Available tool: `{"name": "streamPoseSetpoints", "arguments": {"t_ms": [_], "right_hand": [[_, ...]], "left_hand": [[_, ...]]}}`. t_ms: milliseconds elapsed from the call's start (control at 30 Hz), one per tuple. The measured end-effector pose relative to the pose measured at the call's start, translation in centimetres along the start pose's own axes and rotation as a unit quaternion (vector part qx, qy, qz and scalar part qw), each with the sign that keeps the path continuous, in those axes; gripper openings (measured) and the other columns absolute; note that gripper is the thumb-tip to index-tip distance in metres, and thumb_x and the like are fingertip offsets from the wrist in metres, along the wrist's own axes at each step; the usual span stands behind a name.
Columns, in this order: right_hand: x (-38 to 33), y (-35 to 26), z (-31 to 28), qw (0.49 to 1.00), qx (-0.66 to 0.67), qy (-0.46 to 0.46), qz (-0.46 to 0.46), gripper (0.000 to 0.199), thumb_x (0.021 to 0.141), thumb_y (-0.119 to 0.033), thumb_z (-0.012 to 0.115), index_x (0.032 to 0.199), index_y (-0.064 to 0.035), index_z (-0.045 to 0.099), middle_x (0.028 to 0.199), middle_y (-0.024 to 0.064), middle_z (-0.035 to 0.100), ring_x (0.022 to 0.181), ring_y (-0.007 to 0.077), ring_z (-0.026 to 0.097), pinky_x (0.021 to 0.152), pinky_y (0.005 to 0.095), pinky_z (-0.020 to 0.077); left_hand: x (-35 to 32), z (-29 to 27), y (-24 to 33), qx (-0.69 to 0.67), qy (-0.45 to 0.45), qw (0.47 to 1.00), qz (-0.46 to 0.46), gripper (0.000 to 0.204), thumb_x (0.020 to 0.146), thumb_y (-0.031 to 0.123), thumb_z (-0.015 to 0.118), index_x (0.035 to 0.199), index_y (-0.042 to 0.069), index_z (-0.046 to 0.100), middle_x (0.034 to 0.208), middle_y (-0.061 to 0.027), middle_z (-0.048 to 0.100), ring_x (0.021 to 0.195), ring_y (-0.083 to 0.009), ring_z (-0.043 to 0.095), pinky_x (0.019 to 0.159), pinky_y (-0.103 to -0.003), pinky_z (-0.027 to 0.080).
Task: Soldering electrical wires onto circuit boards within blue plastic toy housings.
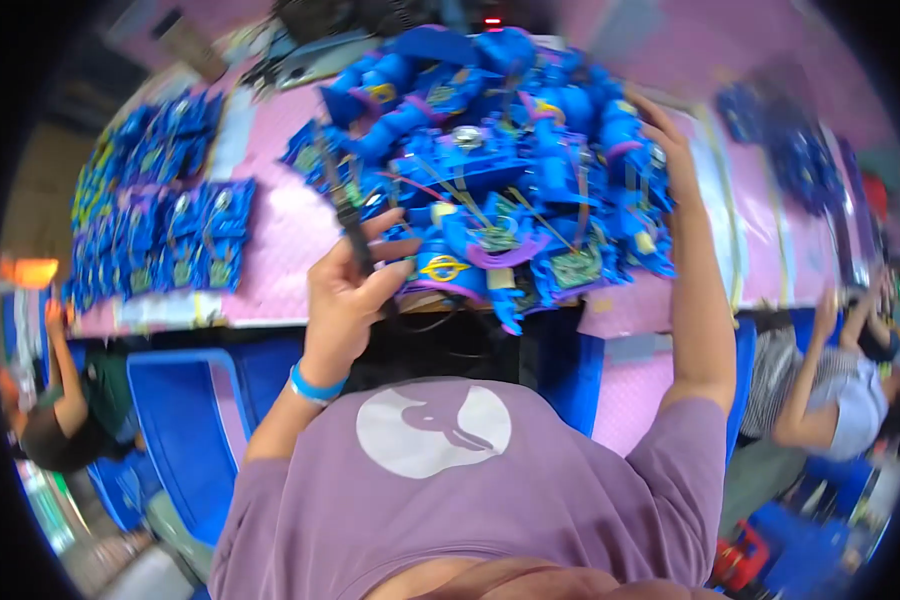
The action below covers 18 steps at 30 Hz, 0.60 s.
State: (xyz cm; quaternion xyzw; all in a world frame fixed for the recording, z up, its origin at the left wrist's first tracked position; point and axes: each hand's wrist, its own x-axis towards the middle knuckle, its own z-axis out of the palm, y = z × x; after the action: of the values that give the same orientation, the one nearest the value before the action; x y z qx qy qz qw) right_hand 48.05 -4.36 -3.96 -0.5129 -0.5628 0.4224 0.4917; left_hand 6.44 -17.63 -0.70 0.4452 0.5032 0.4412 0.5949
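In front of me is a large heap of blue plastic housings (470,160), with small green circuit boards (577,266), loose wires and purple trim. At the heap's near left, my left hand (345,280) is closed around a slim black tool (348,208), which looks like a soldering iron. Its thumb and some fingers stick out toward the housings. My right hand (665,145) lies along the heap's right side, fingers stretched and touching the outer pieces. Some of its fingertips are hidden behind them.
Rows of similar blue housings (180,235) stand at left on the pink table (285,190); more lie blurred at right (805,175). A black cord (425,325) hangs at the near edge. Blue bins (175,420) flank me. Other people (835,400) sit on both sides.
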Motion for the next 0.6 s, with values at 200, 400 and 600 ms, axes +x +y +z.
{"name": "streamPoseSetpoints", "arguments": {"t_ms": [200,400,600], "right_hand": [[0.1,-1.1,-1.5,0.994,-0.096,0.046,-0.019,0.045,0.096,-0.018,0.063,0.137,-0.0002,0.062,0.138,0.0122,0.062,0.129,0.0241,0.057,0.111,0.0350,0.0406],[-5.0,-8.2,0.3,0.934,-0.107,0.300,-0.161,0.029,0.096,0.004,0.060,0.123,0.0115,0.065,0.118,0.0174,0.071,0.111,0.0245,0.068,0.101,0.0352,0.0533],[-15.5,-15.0,17.7,0.848,-0.346,-0.050,-0.398,0.027,0.090,0.010,0.062,0.117,0.0078,0.068,0.107,0.0158,0.074,0.098,0.0270,0.072,0.094,0.0366,0.0550]], "left_hand": [[-0.1,-2.0,0.3,-0.036,-0.049,0.997,0.053,0.050,0.089,0.002,0.073,0.138,-0.001,0.059,0.108,-0.0118,0.074,0.092,-0.0096,0.066,0.079,-0.023,0.053],[-2.9,-4.8,2.7,-0.059,-0.009,0.997,0.051,0.046,0.091,0.008,0.072,0.134,-0.006,0.058,0.087,-0.0058,0.072,0.077,-0.0091,0.067,0.067,-0.023,0.051],[-5.3,-4.4,2.7,-0.129,-0.123,0.979,0.098,0.049,0.087,0.011,0.078,0.129,-0.005,0.058,0.080,-0.0027,0.065,0.068,-0.0081,0.062,0.062,-0.025,0.049]]}}
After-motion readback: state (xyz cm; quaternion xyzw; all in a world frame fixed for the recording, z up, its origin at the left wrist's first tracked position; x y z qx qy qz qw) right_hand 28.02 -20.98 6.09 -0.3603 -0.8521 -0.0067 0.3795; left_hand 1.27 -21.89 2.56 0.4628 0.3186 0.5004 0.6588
